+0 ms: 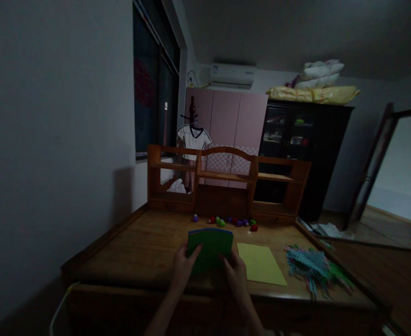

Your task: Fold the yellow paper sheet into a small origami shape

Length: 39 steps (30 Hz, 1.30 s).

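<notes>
I hold a stack of coloured paper sheets [210, 245], green on the near face with a blue edge on top, tilted up above the wooden desk [138, 252]. My left hand [183, 269] grips its lower left corner. My right hand [236, 275] grips its lower right side. A yellow sheet [260, 264] lies flat on the desk just right of my right hand.
Several small coloured punch-like objects [231, 221] sit in a row at the desk's back, before a wooden shelf unit [226, 179]. A pile of thin coloured paper strips [312, 268] lies at the right. Wardrobes stand behind; an open door is at the right.
</notes>
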Available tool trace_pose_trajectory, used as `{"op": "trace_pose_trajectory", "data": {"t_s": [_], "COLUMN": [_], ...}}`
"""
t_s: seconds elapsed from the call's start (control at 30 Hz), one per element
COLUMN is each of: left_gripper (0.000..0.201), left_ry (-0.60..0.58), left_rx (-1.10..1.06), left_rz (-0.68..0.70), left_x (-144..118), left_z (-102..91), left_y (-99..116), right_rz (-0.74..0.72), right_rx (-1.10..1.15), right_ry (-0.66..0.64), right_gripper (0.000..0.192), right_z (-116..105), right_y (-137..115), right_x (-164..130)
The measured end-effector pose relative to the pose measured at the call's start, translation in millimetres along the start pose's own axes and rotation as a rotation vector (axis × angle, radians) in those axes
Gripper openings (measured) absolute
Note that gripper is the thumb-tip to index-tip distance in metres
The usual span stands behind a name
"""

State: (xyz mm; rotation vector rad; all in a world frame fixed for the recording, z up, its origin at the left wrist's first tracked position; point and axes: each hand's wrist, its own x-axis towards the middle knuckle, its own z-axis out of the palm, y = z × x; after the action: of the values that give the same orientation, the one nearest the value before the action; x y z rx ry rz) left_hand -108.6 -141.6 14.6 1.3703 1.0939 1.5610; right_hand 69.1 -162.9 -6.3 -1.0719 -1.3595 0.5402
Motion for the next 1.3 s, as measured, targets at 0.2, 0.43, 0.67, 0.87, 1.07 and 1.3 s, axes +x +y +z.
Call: {"op": "trace_pose_trajectory", "data": {"t_s": [0.2, 0.43, 0.67, 0.87, 1.07, 1.3], "left_gripper": [0.048, 0.039, 0.027, 0.028, 0.038, 0.061], "left_ry": [-0.074, -0.007, -0.039, -0.068, -0.078, -0.038], "left_rx": [-0.158, -0.003, 0.286, 0.384, 0.350, 0.030], "left_rz": [-0.081, 0.249, 0.539, 0.598, 0.553, 0.121], "left_x": [4.9, 10.5, 13.0, 13.6, 9.6, 0.3], "left_z": [-1.7, 1.5, -0.2, -2.7, 0.8, -2.9], "left_y": [-5.7, 45.9, 50.4, 45.6, 48.8, 0.7], "right_rz": [-0.009, 0.035, 0.079, 0.060, 0.044, 0.031], "right_rx": [0.005, 0.072, 0.107, 0.120, 0.106, 0.068], "right_ry": [-0.045, -0.083, -0.073, -0.087, -0.081, -0.086], "right_gripper": [0.035, 0.040, 0.038, 0.039, 0.038, 0.036], "right_z": [0.4, -3.3, -0.9, -1.0, -2.1, -3.0], "right_y": [4.9, 5.0, 6.8, 9.9, 7.1, 7.8], "right_x": [1.2, 0.7, 0.7, 1.3, 1.3, 0.5]}}
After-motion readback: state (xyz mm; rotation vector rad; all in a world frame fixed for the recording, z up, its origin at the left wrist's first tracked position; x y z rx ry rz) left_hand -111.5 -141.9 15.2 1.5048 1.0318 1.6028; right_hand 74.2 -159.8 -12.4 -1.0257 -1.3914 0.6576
